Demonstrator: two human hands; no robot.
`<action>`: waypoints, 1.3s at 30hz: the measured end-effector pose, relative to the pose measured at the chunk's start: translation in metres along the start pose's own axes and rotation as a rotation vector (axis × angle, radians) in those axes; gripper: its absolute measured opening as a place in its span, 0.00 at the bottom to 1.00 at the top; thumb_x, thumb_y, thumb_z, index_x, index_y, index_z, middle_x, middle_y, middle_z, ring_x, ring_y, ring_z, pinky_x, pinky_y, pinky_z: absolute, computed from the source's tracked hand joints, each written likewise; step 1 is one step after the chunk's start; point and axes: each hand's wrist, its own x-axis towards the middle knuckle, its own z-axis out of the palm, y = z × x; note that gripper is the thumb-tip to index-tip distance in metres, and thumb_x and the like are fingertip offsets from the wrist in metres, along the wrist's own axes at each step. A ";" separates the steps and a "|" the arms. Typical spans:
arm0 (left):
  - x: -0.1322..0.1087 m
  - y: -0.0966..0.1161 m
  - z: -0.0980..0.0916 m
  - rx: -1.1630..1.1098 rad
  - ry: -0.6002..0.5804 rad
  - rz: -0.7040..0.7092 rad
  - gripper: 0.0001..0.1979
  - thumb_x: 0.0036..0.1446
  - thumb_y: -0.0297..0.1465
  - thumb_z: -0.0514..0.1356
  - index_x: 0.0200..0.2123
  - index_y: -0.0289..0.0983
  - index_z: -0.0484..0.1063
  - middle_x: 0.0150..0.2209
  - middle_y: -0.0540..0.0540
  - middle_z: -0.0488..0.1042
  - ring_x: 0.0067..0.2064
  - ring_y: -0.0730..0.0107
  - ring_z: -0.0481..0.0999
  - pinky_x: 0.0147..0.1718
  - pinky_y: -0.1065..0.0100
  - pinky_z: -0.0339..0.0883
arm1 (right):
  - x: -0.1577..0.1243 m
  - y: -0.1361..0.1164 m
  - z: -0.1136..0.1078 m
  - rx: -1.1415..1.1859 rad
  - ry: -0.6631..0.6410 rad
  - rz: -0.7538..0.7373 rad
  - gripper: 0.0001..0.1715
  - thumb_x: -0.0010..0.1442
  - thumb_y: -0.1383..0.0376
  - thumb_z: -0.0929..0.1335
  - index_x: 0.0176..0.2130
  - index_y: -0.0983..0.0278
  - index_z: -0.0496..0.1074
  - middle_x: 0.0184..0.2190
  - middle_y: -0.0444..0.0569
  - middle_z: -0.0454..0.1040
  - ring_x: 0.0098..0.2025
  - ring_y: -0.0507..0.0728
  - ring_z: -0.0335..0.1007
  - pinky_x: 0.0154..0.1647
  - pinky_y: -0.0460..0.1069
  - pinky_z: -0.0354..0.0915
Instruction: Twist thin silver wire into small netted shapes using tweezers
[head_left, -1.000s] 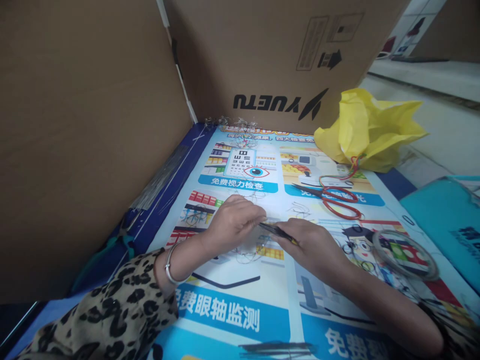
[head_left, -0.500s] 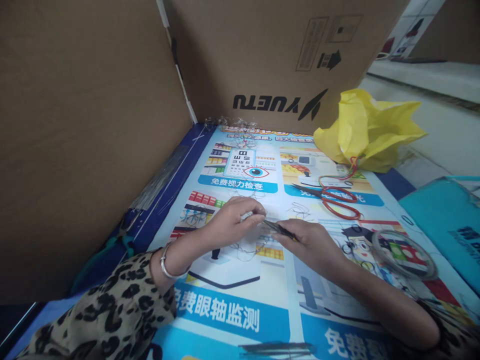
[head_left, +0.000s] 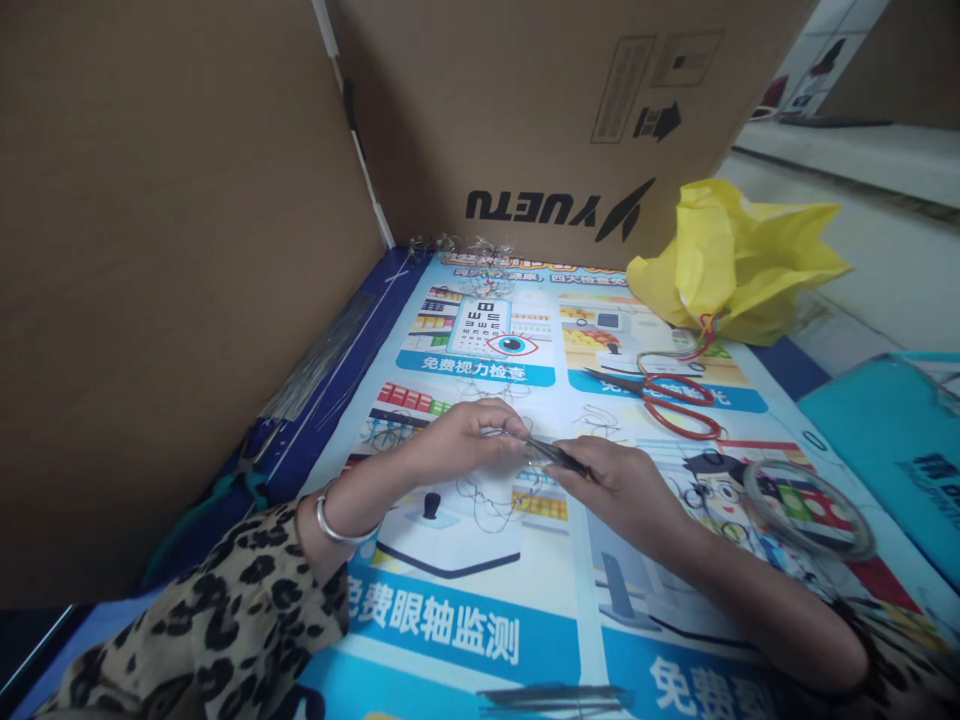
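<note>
My left hand (head_left: 480,435), with a silver bangle at its wrist, is closed in a pinch on thin wire near the middle of the printed sheet (head_left: 480,625). My right hand (head_left: 622,485) grips dark needle-nose pliers (head_left: 559,457), their handles mostly hidden in the palm. The pliers' tips point left and meet the wire at my left fingertips. Bent loops of fine wire (head_left: 491,500) hang or lie just below my hands; I cannot tell which. Red-handled scissors (head_left: 679,400) lie beyond my right hand, their blades slightly apart.
Cardboard walls (head_left: 187,250) stand left and behind. A crumpled yellow bag (head_left: 727,260) sits back right, above a wire coil (head_left: 810,510) and a turquoise pouch (head_left: 892,460). Teal-handled pliers (head_left: 240,480) and straight wires (head_left: 322,350) lie left; metal strips (head_left: 555,698) in front.
My left fingers have shifted slightly and draw closer together at the pliers' tips. The wire loops below hang a little differently. My right hand stays almost still.
</note>
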 end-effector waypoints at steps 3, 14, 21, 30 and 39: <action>0.000 0.000 0.000 0.014 0.010 -0.016 0.04 0.55 0.29 0.57 0.31 0.36 0.71 0.34 0.47 0.73 0.39 0.72 0.71 0.42 0.65 0.65 | 0.000 0.000 0.000 -0.031 0.013 -0.018 0.14 0.60 0.57 0.61 0.31 0.62 0.70 0.26 0.44 0.72 0.29 0.52 0.67 0.28 0.45 0.59; -0.001 -0.001 0.003 -0.020 0.026 0.004 0.05 0.55 0.28 0.56 0.31 0.36 0.72 0.34 0.47 0.72 0.39 0.72 0.71 0.42 0.65 0.64 | 0.000 0.003 0.003 -0.080 0.056 -0.067 0.14 0.61 0.57 0.61 0.33 0.62 0.71 0.26 0.46 0.72 0.30 0.52 0.67 0.29 0.45 0.59; -0.001 -0.003 0.005 -0.037 0.034 -0.060 0.04 0.54 0.27 0.57 0.31 0.36 0.72 0.34 0.48 0.72 0.39 0.72 0.71 0.42 0.65 0.64 | 0.000 0.001 0.004 -0.076 0.054 -0.055 0.15 0.61 0.57 0.61 0.33 0.62 0.71 0.26 0.46 0.72 0.30 0.53 0.68 0.29 0.46 0.60; -0.001 -0.001 0.005 0.084 0.000 0.003 0.06 0.54 0.25 0.54 0.32 0.35 0.72 0.34 0.47 0.72 0.38 0.71 0.71 0.41 0.66 0.65 | 0.002 0.009 -0.002 -0.090 0.010 -0.161 0.14 0.61 0.58 0.61 0.38 0.62 0.72 0.30 0.48 0.72 0.34 0.54 0.67 0.34 0.47 0.62; -0.001 0.000 0.008 0.132 0.000 -0.017 0.06 0.52 0.24 0.54 0.31 0.36 0.71 0.34 0.47 0.72 0.38 0.70 0.71 0.40 0.66 0.64 | 0.000 0.011 -0.003 -0.422 0.179 -0.315 0.11 0.59 0.64 0.64 0.40 0.65 0.71 0.30 0.50 0.71 0.35 0.57 0.64 0.37 0.49 0.59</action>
